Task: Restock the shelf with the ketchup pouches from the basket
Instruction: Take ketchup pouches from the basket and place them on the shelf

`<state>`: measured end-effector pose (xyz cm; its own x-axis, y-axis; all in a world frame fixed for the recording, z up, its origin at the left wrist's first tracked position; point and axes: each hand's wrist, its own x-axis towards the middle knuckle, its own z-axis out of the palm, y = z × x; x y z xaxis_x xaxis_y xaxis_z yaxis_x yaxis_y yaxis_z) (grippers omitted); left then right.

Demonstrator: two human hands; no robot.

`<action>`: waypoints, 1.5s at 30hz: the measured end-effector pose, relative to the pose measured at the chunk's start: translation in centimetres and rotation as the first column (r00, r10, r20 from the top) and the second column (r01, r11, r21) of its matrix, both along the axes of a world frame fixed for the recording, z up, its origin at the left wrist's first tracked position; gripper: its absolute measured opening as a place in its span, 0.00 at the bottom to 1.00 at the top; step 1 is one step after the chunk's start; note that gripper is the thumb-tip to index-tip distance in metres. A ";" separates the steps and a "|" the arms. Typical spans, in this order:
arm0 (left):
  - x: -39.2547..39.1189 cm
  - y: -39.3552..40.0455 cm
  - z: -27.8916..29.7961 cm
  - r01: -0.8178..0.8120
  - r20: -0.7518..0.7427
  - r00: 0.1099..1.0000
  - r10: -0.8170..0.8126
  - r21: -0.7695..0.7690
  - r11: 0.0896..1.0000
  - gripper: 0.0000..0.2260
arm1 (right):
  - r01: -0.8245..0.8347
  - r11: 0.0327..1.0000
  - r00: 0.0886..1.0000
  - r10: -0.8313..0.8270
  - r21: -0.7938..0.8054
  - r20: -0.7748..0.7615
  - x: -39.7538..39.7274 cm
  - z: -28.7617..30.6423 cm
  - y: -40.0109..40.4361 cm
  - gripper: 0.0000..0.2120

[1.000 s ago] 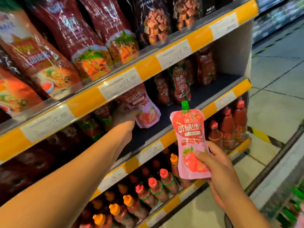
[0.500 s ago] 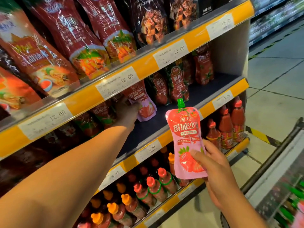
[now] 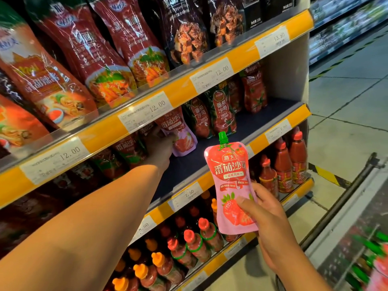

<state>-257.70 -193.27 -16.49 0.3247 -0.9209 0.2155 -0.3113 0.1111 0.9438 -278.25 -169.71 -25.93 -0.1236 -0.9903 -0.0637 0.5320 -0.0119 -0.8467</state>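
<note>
With the left hand [image 3: 159,145] gripping one ketchup pouch [image 3: 180,135] on the shelf [image 3: 247,127], stand it upright before the right hand [image 3: 266,215] brings its clamped strawberry pouch [image 3: 230,177].

The left hand [image 3: 159,148] reaches under the shelf edge [image 3: 144,116], so its fingers are hidden behind the price strip. The basket [image 3: 375,267] at lower right is blurred and cut off. Small print on the price labels [image 3: 190,195] is unreadable.

Pink ketchup pouch [image 3: 230,181] is showing glossy plastic film with a green plastic cap. Upper sauce bags [image 3: 117,49] are reflecting glare off shiny wrap. Shelf deck [image 3: 258,120] is looking matt dark; price tags [image 3: 147,111] are looking like paper.
</note>
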 end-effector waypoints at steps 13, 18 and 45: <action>-2.2 15.1 0.3 0.024 -0.023 0.999 -0.025 -0.060 0.998 0.09 | -0.063 0.998 0.995 0.061 -0.024 -0.079 0.3 0.4 -0.2 0.11; -4.3 23.2 -2.3 0.524 -0.143 0.852 -0.504 0.238 0.818 0.15 | -0.095 0.992 0.993 0.088 -0.082 -0.083 0.4 0.8 0.2 0.11; 5.8 13.0 2.6 -0.089 -0.045 0.995 0.092 0.062 0.994 0.06 | -0.311 0.944 0.114 -0.081 -0.112 -0.990 5.3 3.6 -2.2 0.42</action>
<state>-251.91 -180.32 -13.93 0.4159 -0.8981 0.1427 -0.2719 0.0269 0.9620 -272.91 -171.90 -22.34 0.2340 -0.9450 0.2285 -0.7348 -0.3257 -0.5950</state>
